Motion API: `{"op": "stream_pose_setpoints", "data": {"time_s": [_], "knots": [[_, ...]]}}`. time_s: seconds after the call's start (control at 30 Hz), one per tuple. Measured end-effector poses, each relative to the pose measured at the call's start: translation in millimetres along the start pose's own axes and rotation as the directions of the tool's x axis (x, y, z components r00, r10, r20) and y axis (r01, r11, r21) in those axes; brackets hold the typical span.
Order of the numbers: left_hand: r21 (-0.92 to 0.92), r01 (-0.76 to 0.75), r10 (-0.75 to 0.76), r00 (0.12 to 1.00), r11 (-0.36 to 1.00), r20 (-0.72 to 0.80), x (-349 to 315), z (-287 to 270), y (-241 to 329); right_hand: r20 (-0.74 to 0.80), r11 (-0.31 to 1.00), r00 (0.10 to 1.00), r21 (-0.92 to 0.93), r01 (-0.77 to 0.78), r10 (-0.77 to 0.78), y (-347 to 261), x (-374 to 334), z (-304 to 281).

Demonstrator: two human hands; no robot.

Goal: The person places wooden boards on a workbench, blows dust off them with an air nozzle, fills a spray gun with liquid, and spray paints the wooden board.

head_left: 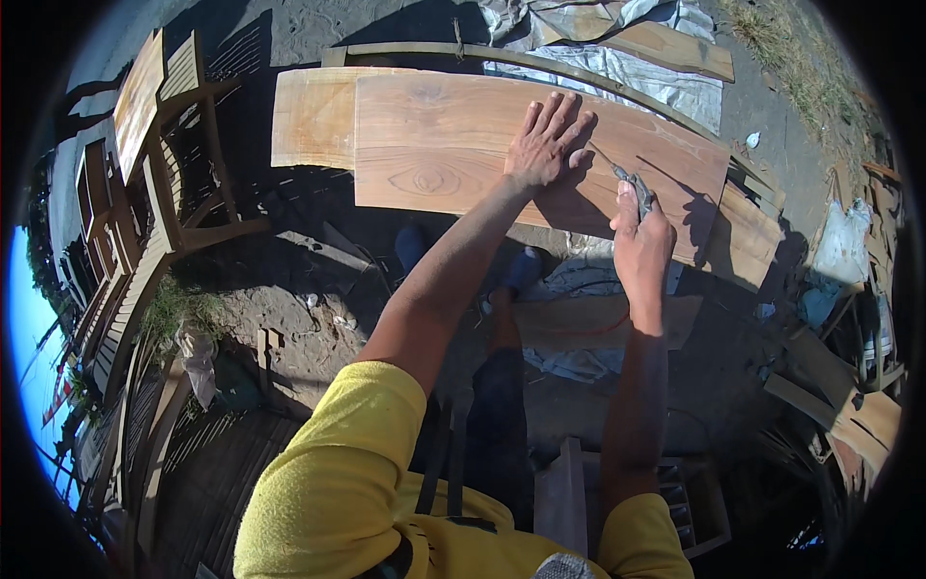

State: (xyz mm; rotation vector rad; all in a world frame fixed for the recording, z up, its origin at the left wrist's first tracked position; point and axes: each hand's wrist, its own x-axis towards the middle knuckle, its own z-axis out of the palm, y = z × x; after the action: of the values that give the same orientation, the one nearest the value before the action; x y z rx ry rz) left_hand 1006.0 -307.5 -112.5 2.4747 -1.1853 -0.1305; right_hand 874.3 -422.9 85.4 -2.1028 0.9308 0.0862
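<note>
Wide brown board (424,125): lies flat beyond the feet (526,268), over pale wood (311,116) poking out at both ends.
Board feel: probably stiff and quite heavy; looks smooth, so may slide; best held at both short ends.
Left hand (545,154): flat on the board, with fingers spread wide, gripping nothing.
Right hand (643,232): with fingers curled closed around the thin tool (640,190).
Thin tool feel: looks light and hard, perhaps sharp at the tip; safest by its grey handle.

board (424,145): wood, smooth, matt | sleeve (328,454): cloth, matt | bag (842,241): crinkled plastic | ground (280,338): rough, matt
</note>
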Motion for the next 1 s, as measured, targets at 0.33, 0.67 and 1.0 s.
{"op": "stream_pose_setpoints", "data": {"time_s": [0.33,0.67,1.0], "knots": [[-0.082,0.452,-0.458,0.885,0.888,-0.084,-191,-115,-173,0.274,0.925,0.893,-0.028,0.379,-0.358,-126,-26,148],[-0.007,0.505,-0.505,0.862,0.863,-0.042,-187,-102,-119,-0.176,0.991,0.978,-0.042,-0.124,0.115,-59,-90,83],[0.083,0.092,-0.085,0.993,0.992,-0.076,-16,-41,-122,-0.148,0.987,0.988,-0.15,-0.056,0.034,-38,44,23]]}}
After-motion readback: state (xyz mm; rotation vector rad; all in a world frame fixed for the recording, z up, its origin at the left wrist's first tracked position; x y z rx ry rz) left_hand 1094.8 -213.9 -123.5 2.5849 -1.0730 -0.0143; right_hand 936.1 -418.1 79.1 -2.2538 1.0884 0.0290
